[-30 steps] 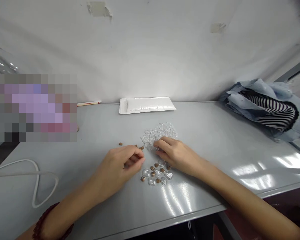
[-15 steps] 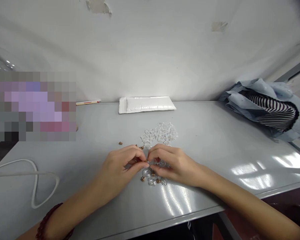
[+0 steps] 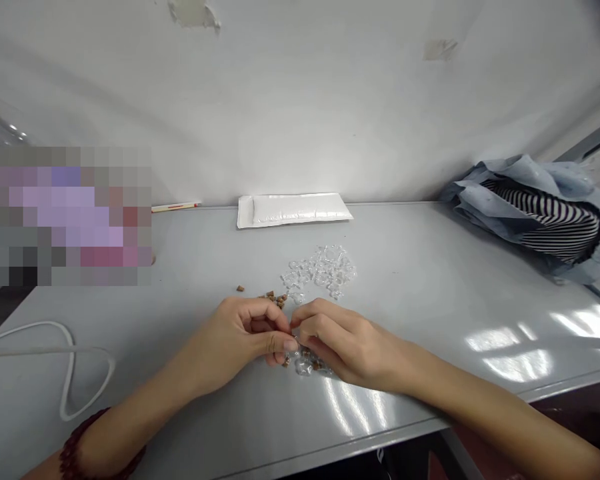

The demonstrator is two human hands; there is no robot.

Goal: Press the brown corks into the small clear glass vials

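My left hand [image 3: 240,343] and my right hand [image 3: 340,343] meet fingertip to fingertip over a grey table [image 3: 430,293]. Both pinch together at one spot, where a small clear glass piece and a brown cork seem to be held; the fingers hide most of it. Under the hands lies a small group of clear vials with brown corks [image 3: 307,363]. Just beyond them sits a pile of clear glass vials [image 3: 323,272]. Loose brown corks [image 3: 275,298] lie left of that pile.
A white padded envelope [image 3: 293,209] lies against the back wall. A blue garment with a striped lining [image 3: 535,213] is heaped at the right. A white cable [image 3: 65,360] loops at the left. A red and white pen [image 3: 175,207] rests by the wall.
My right hand left the glass pile and came toward me to meet my left hand. Both hands then shifted slightly nearer over the corked vials.
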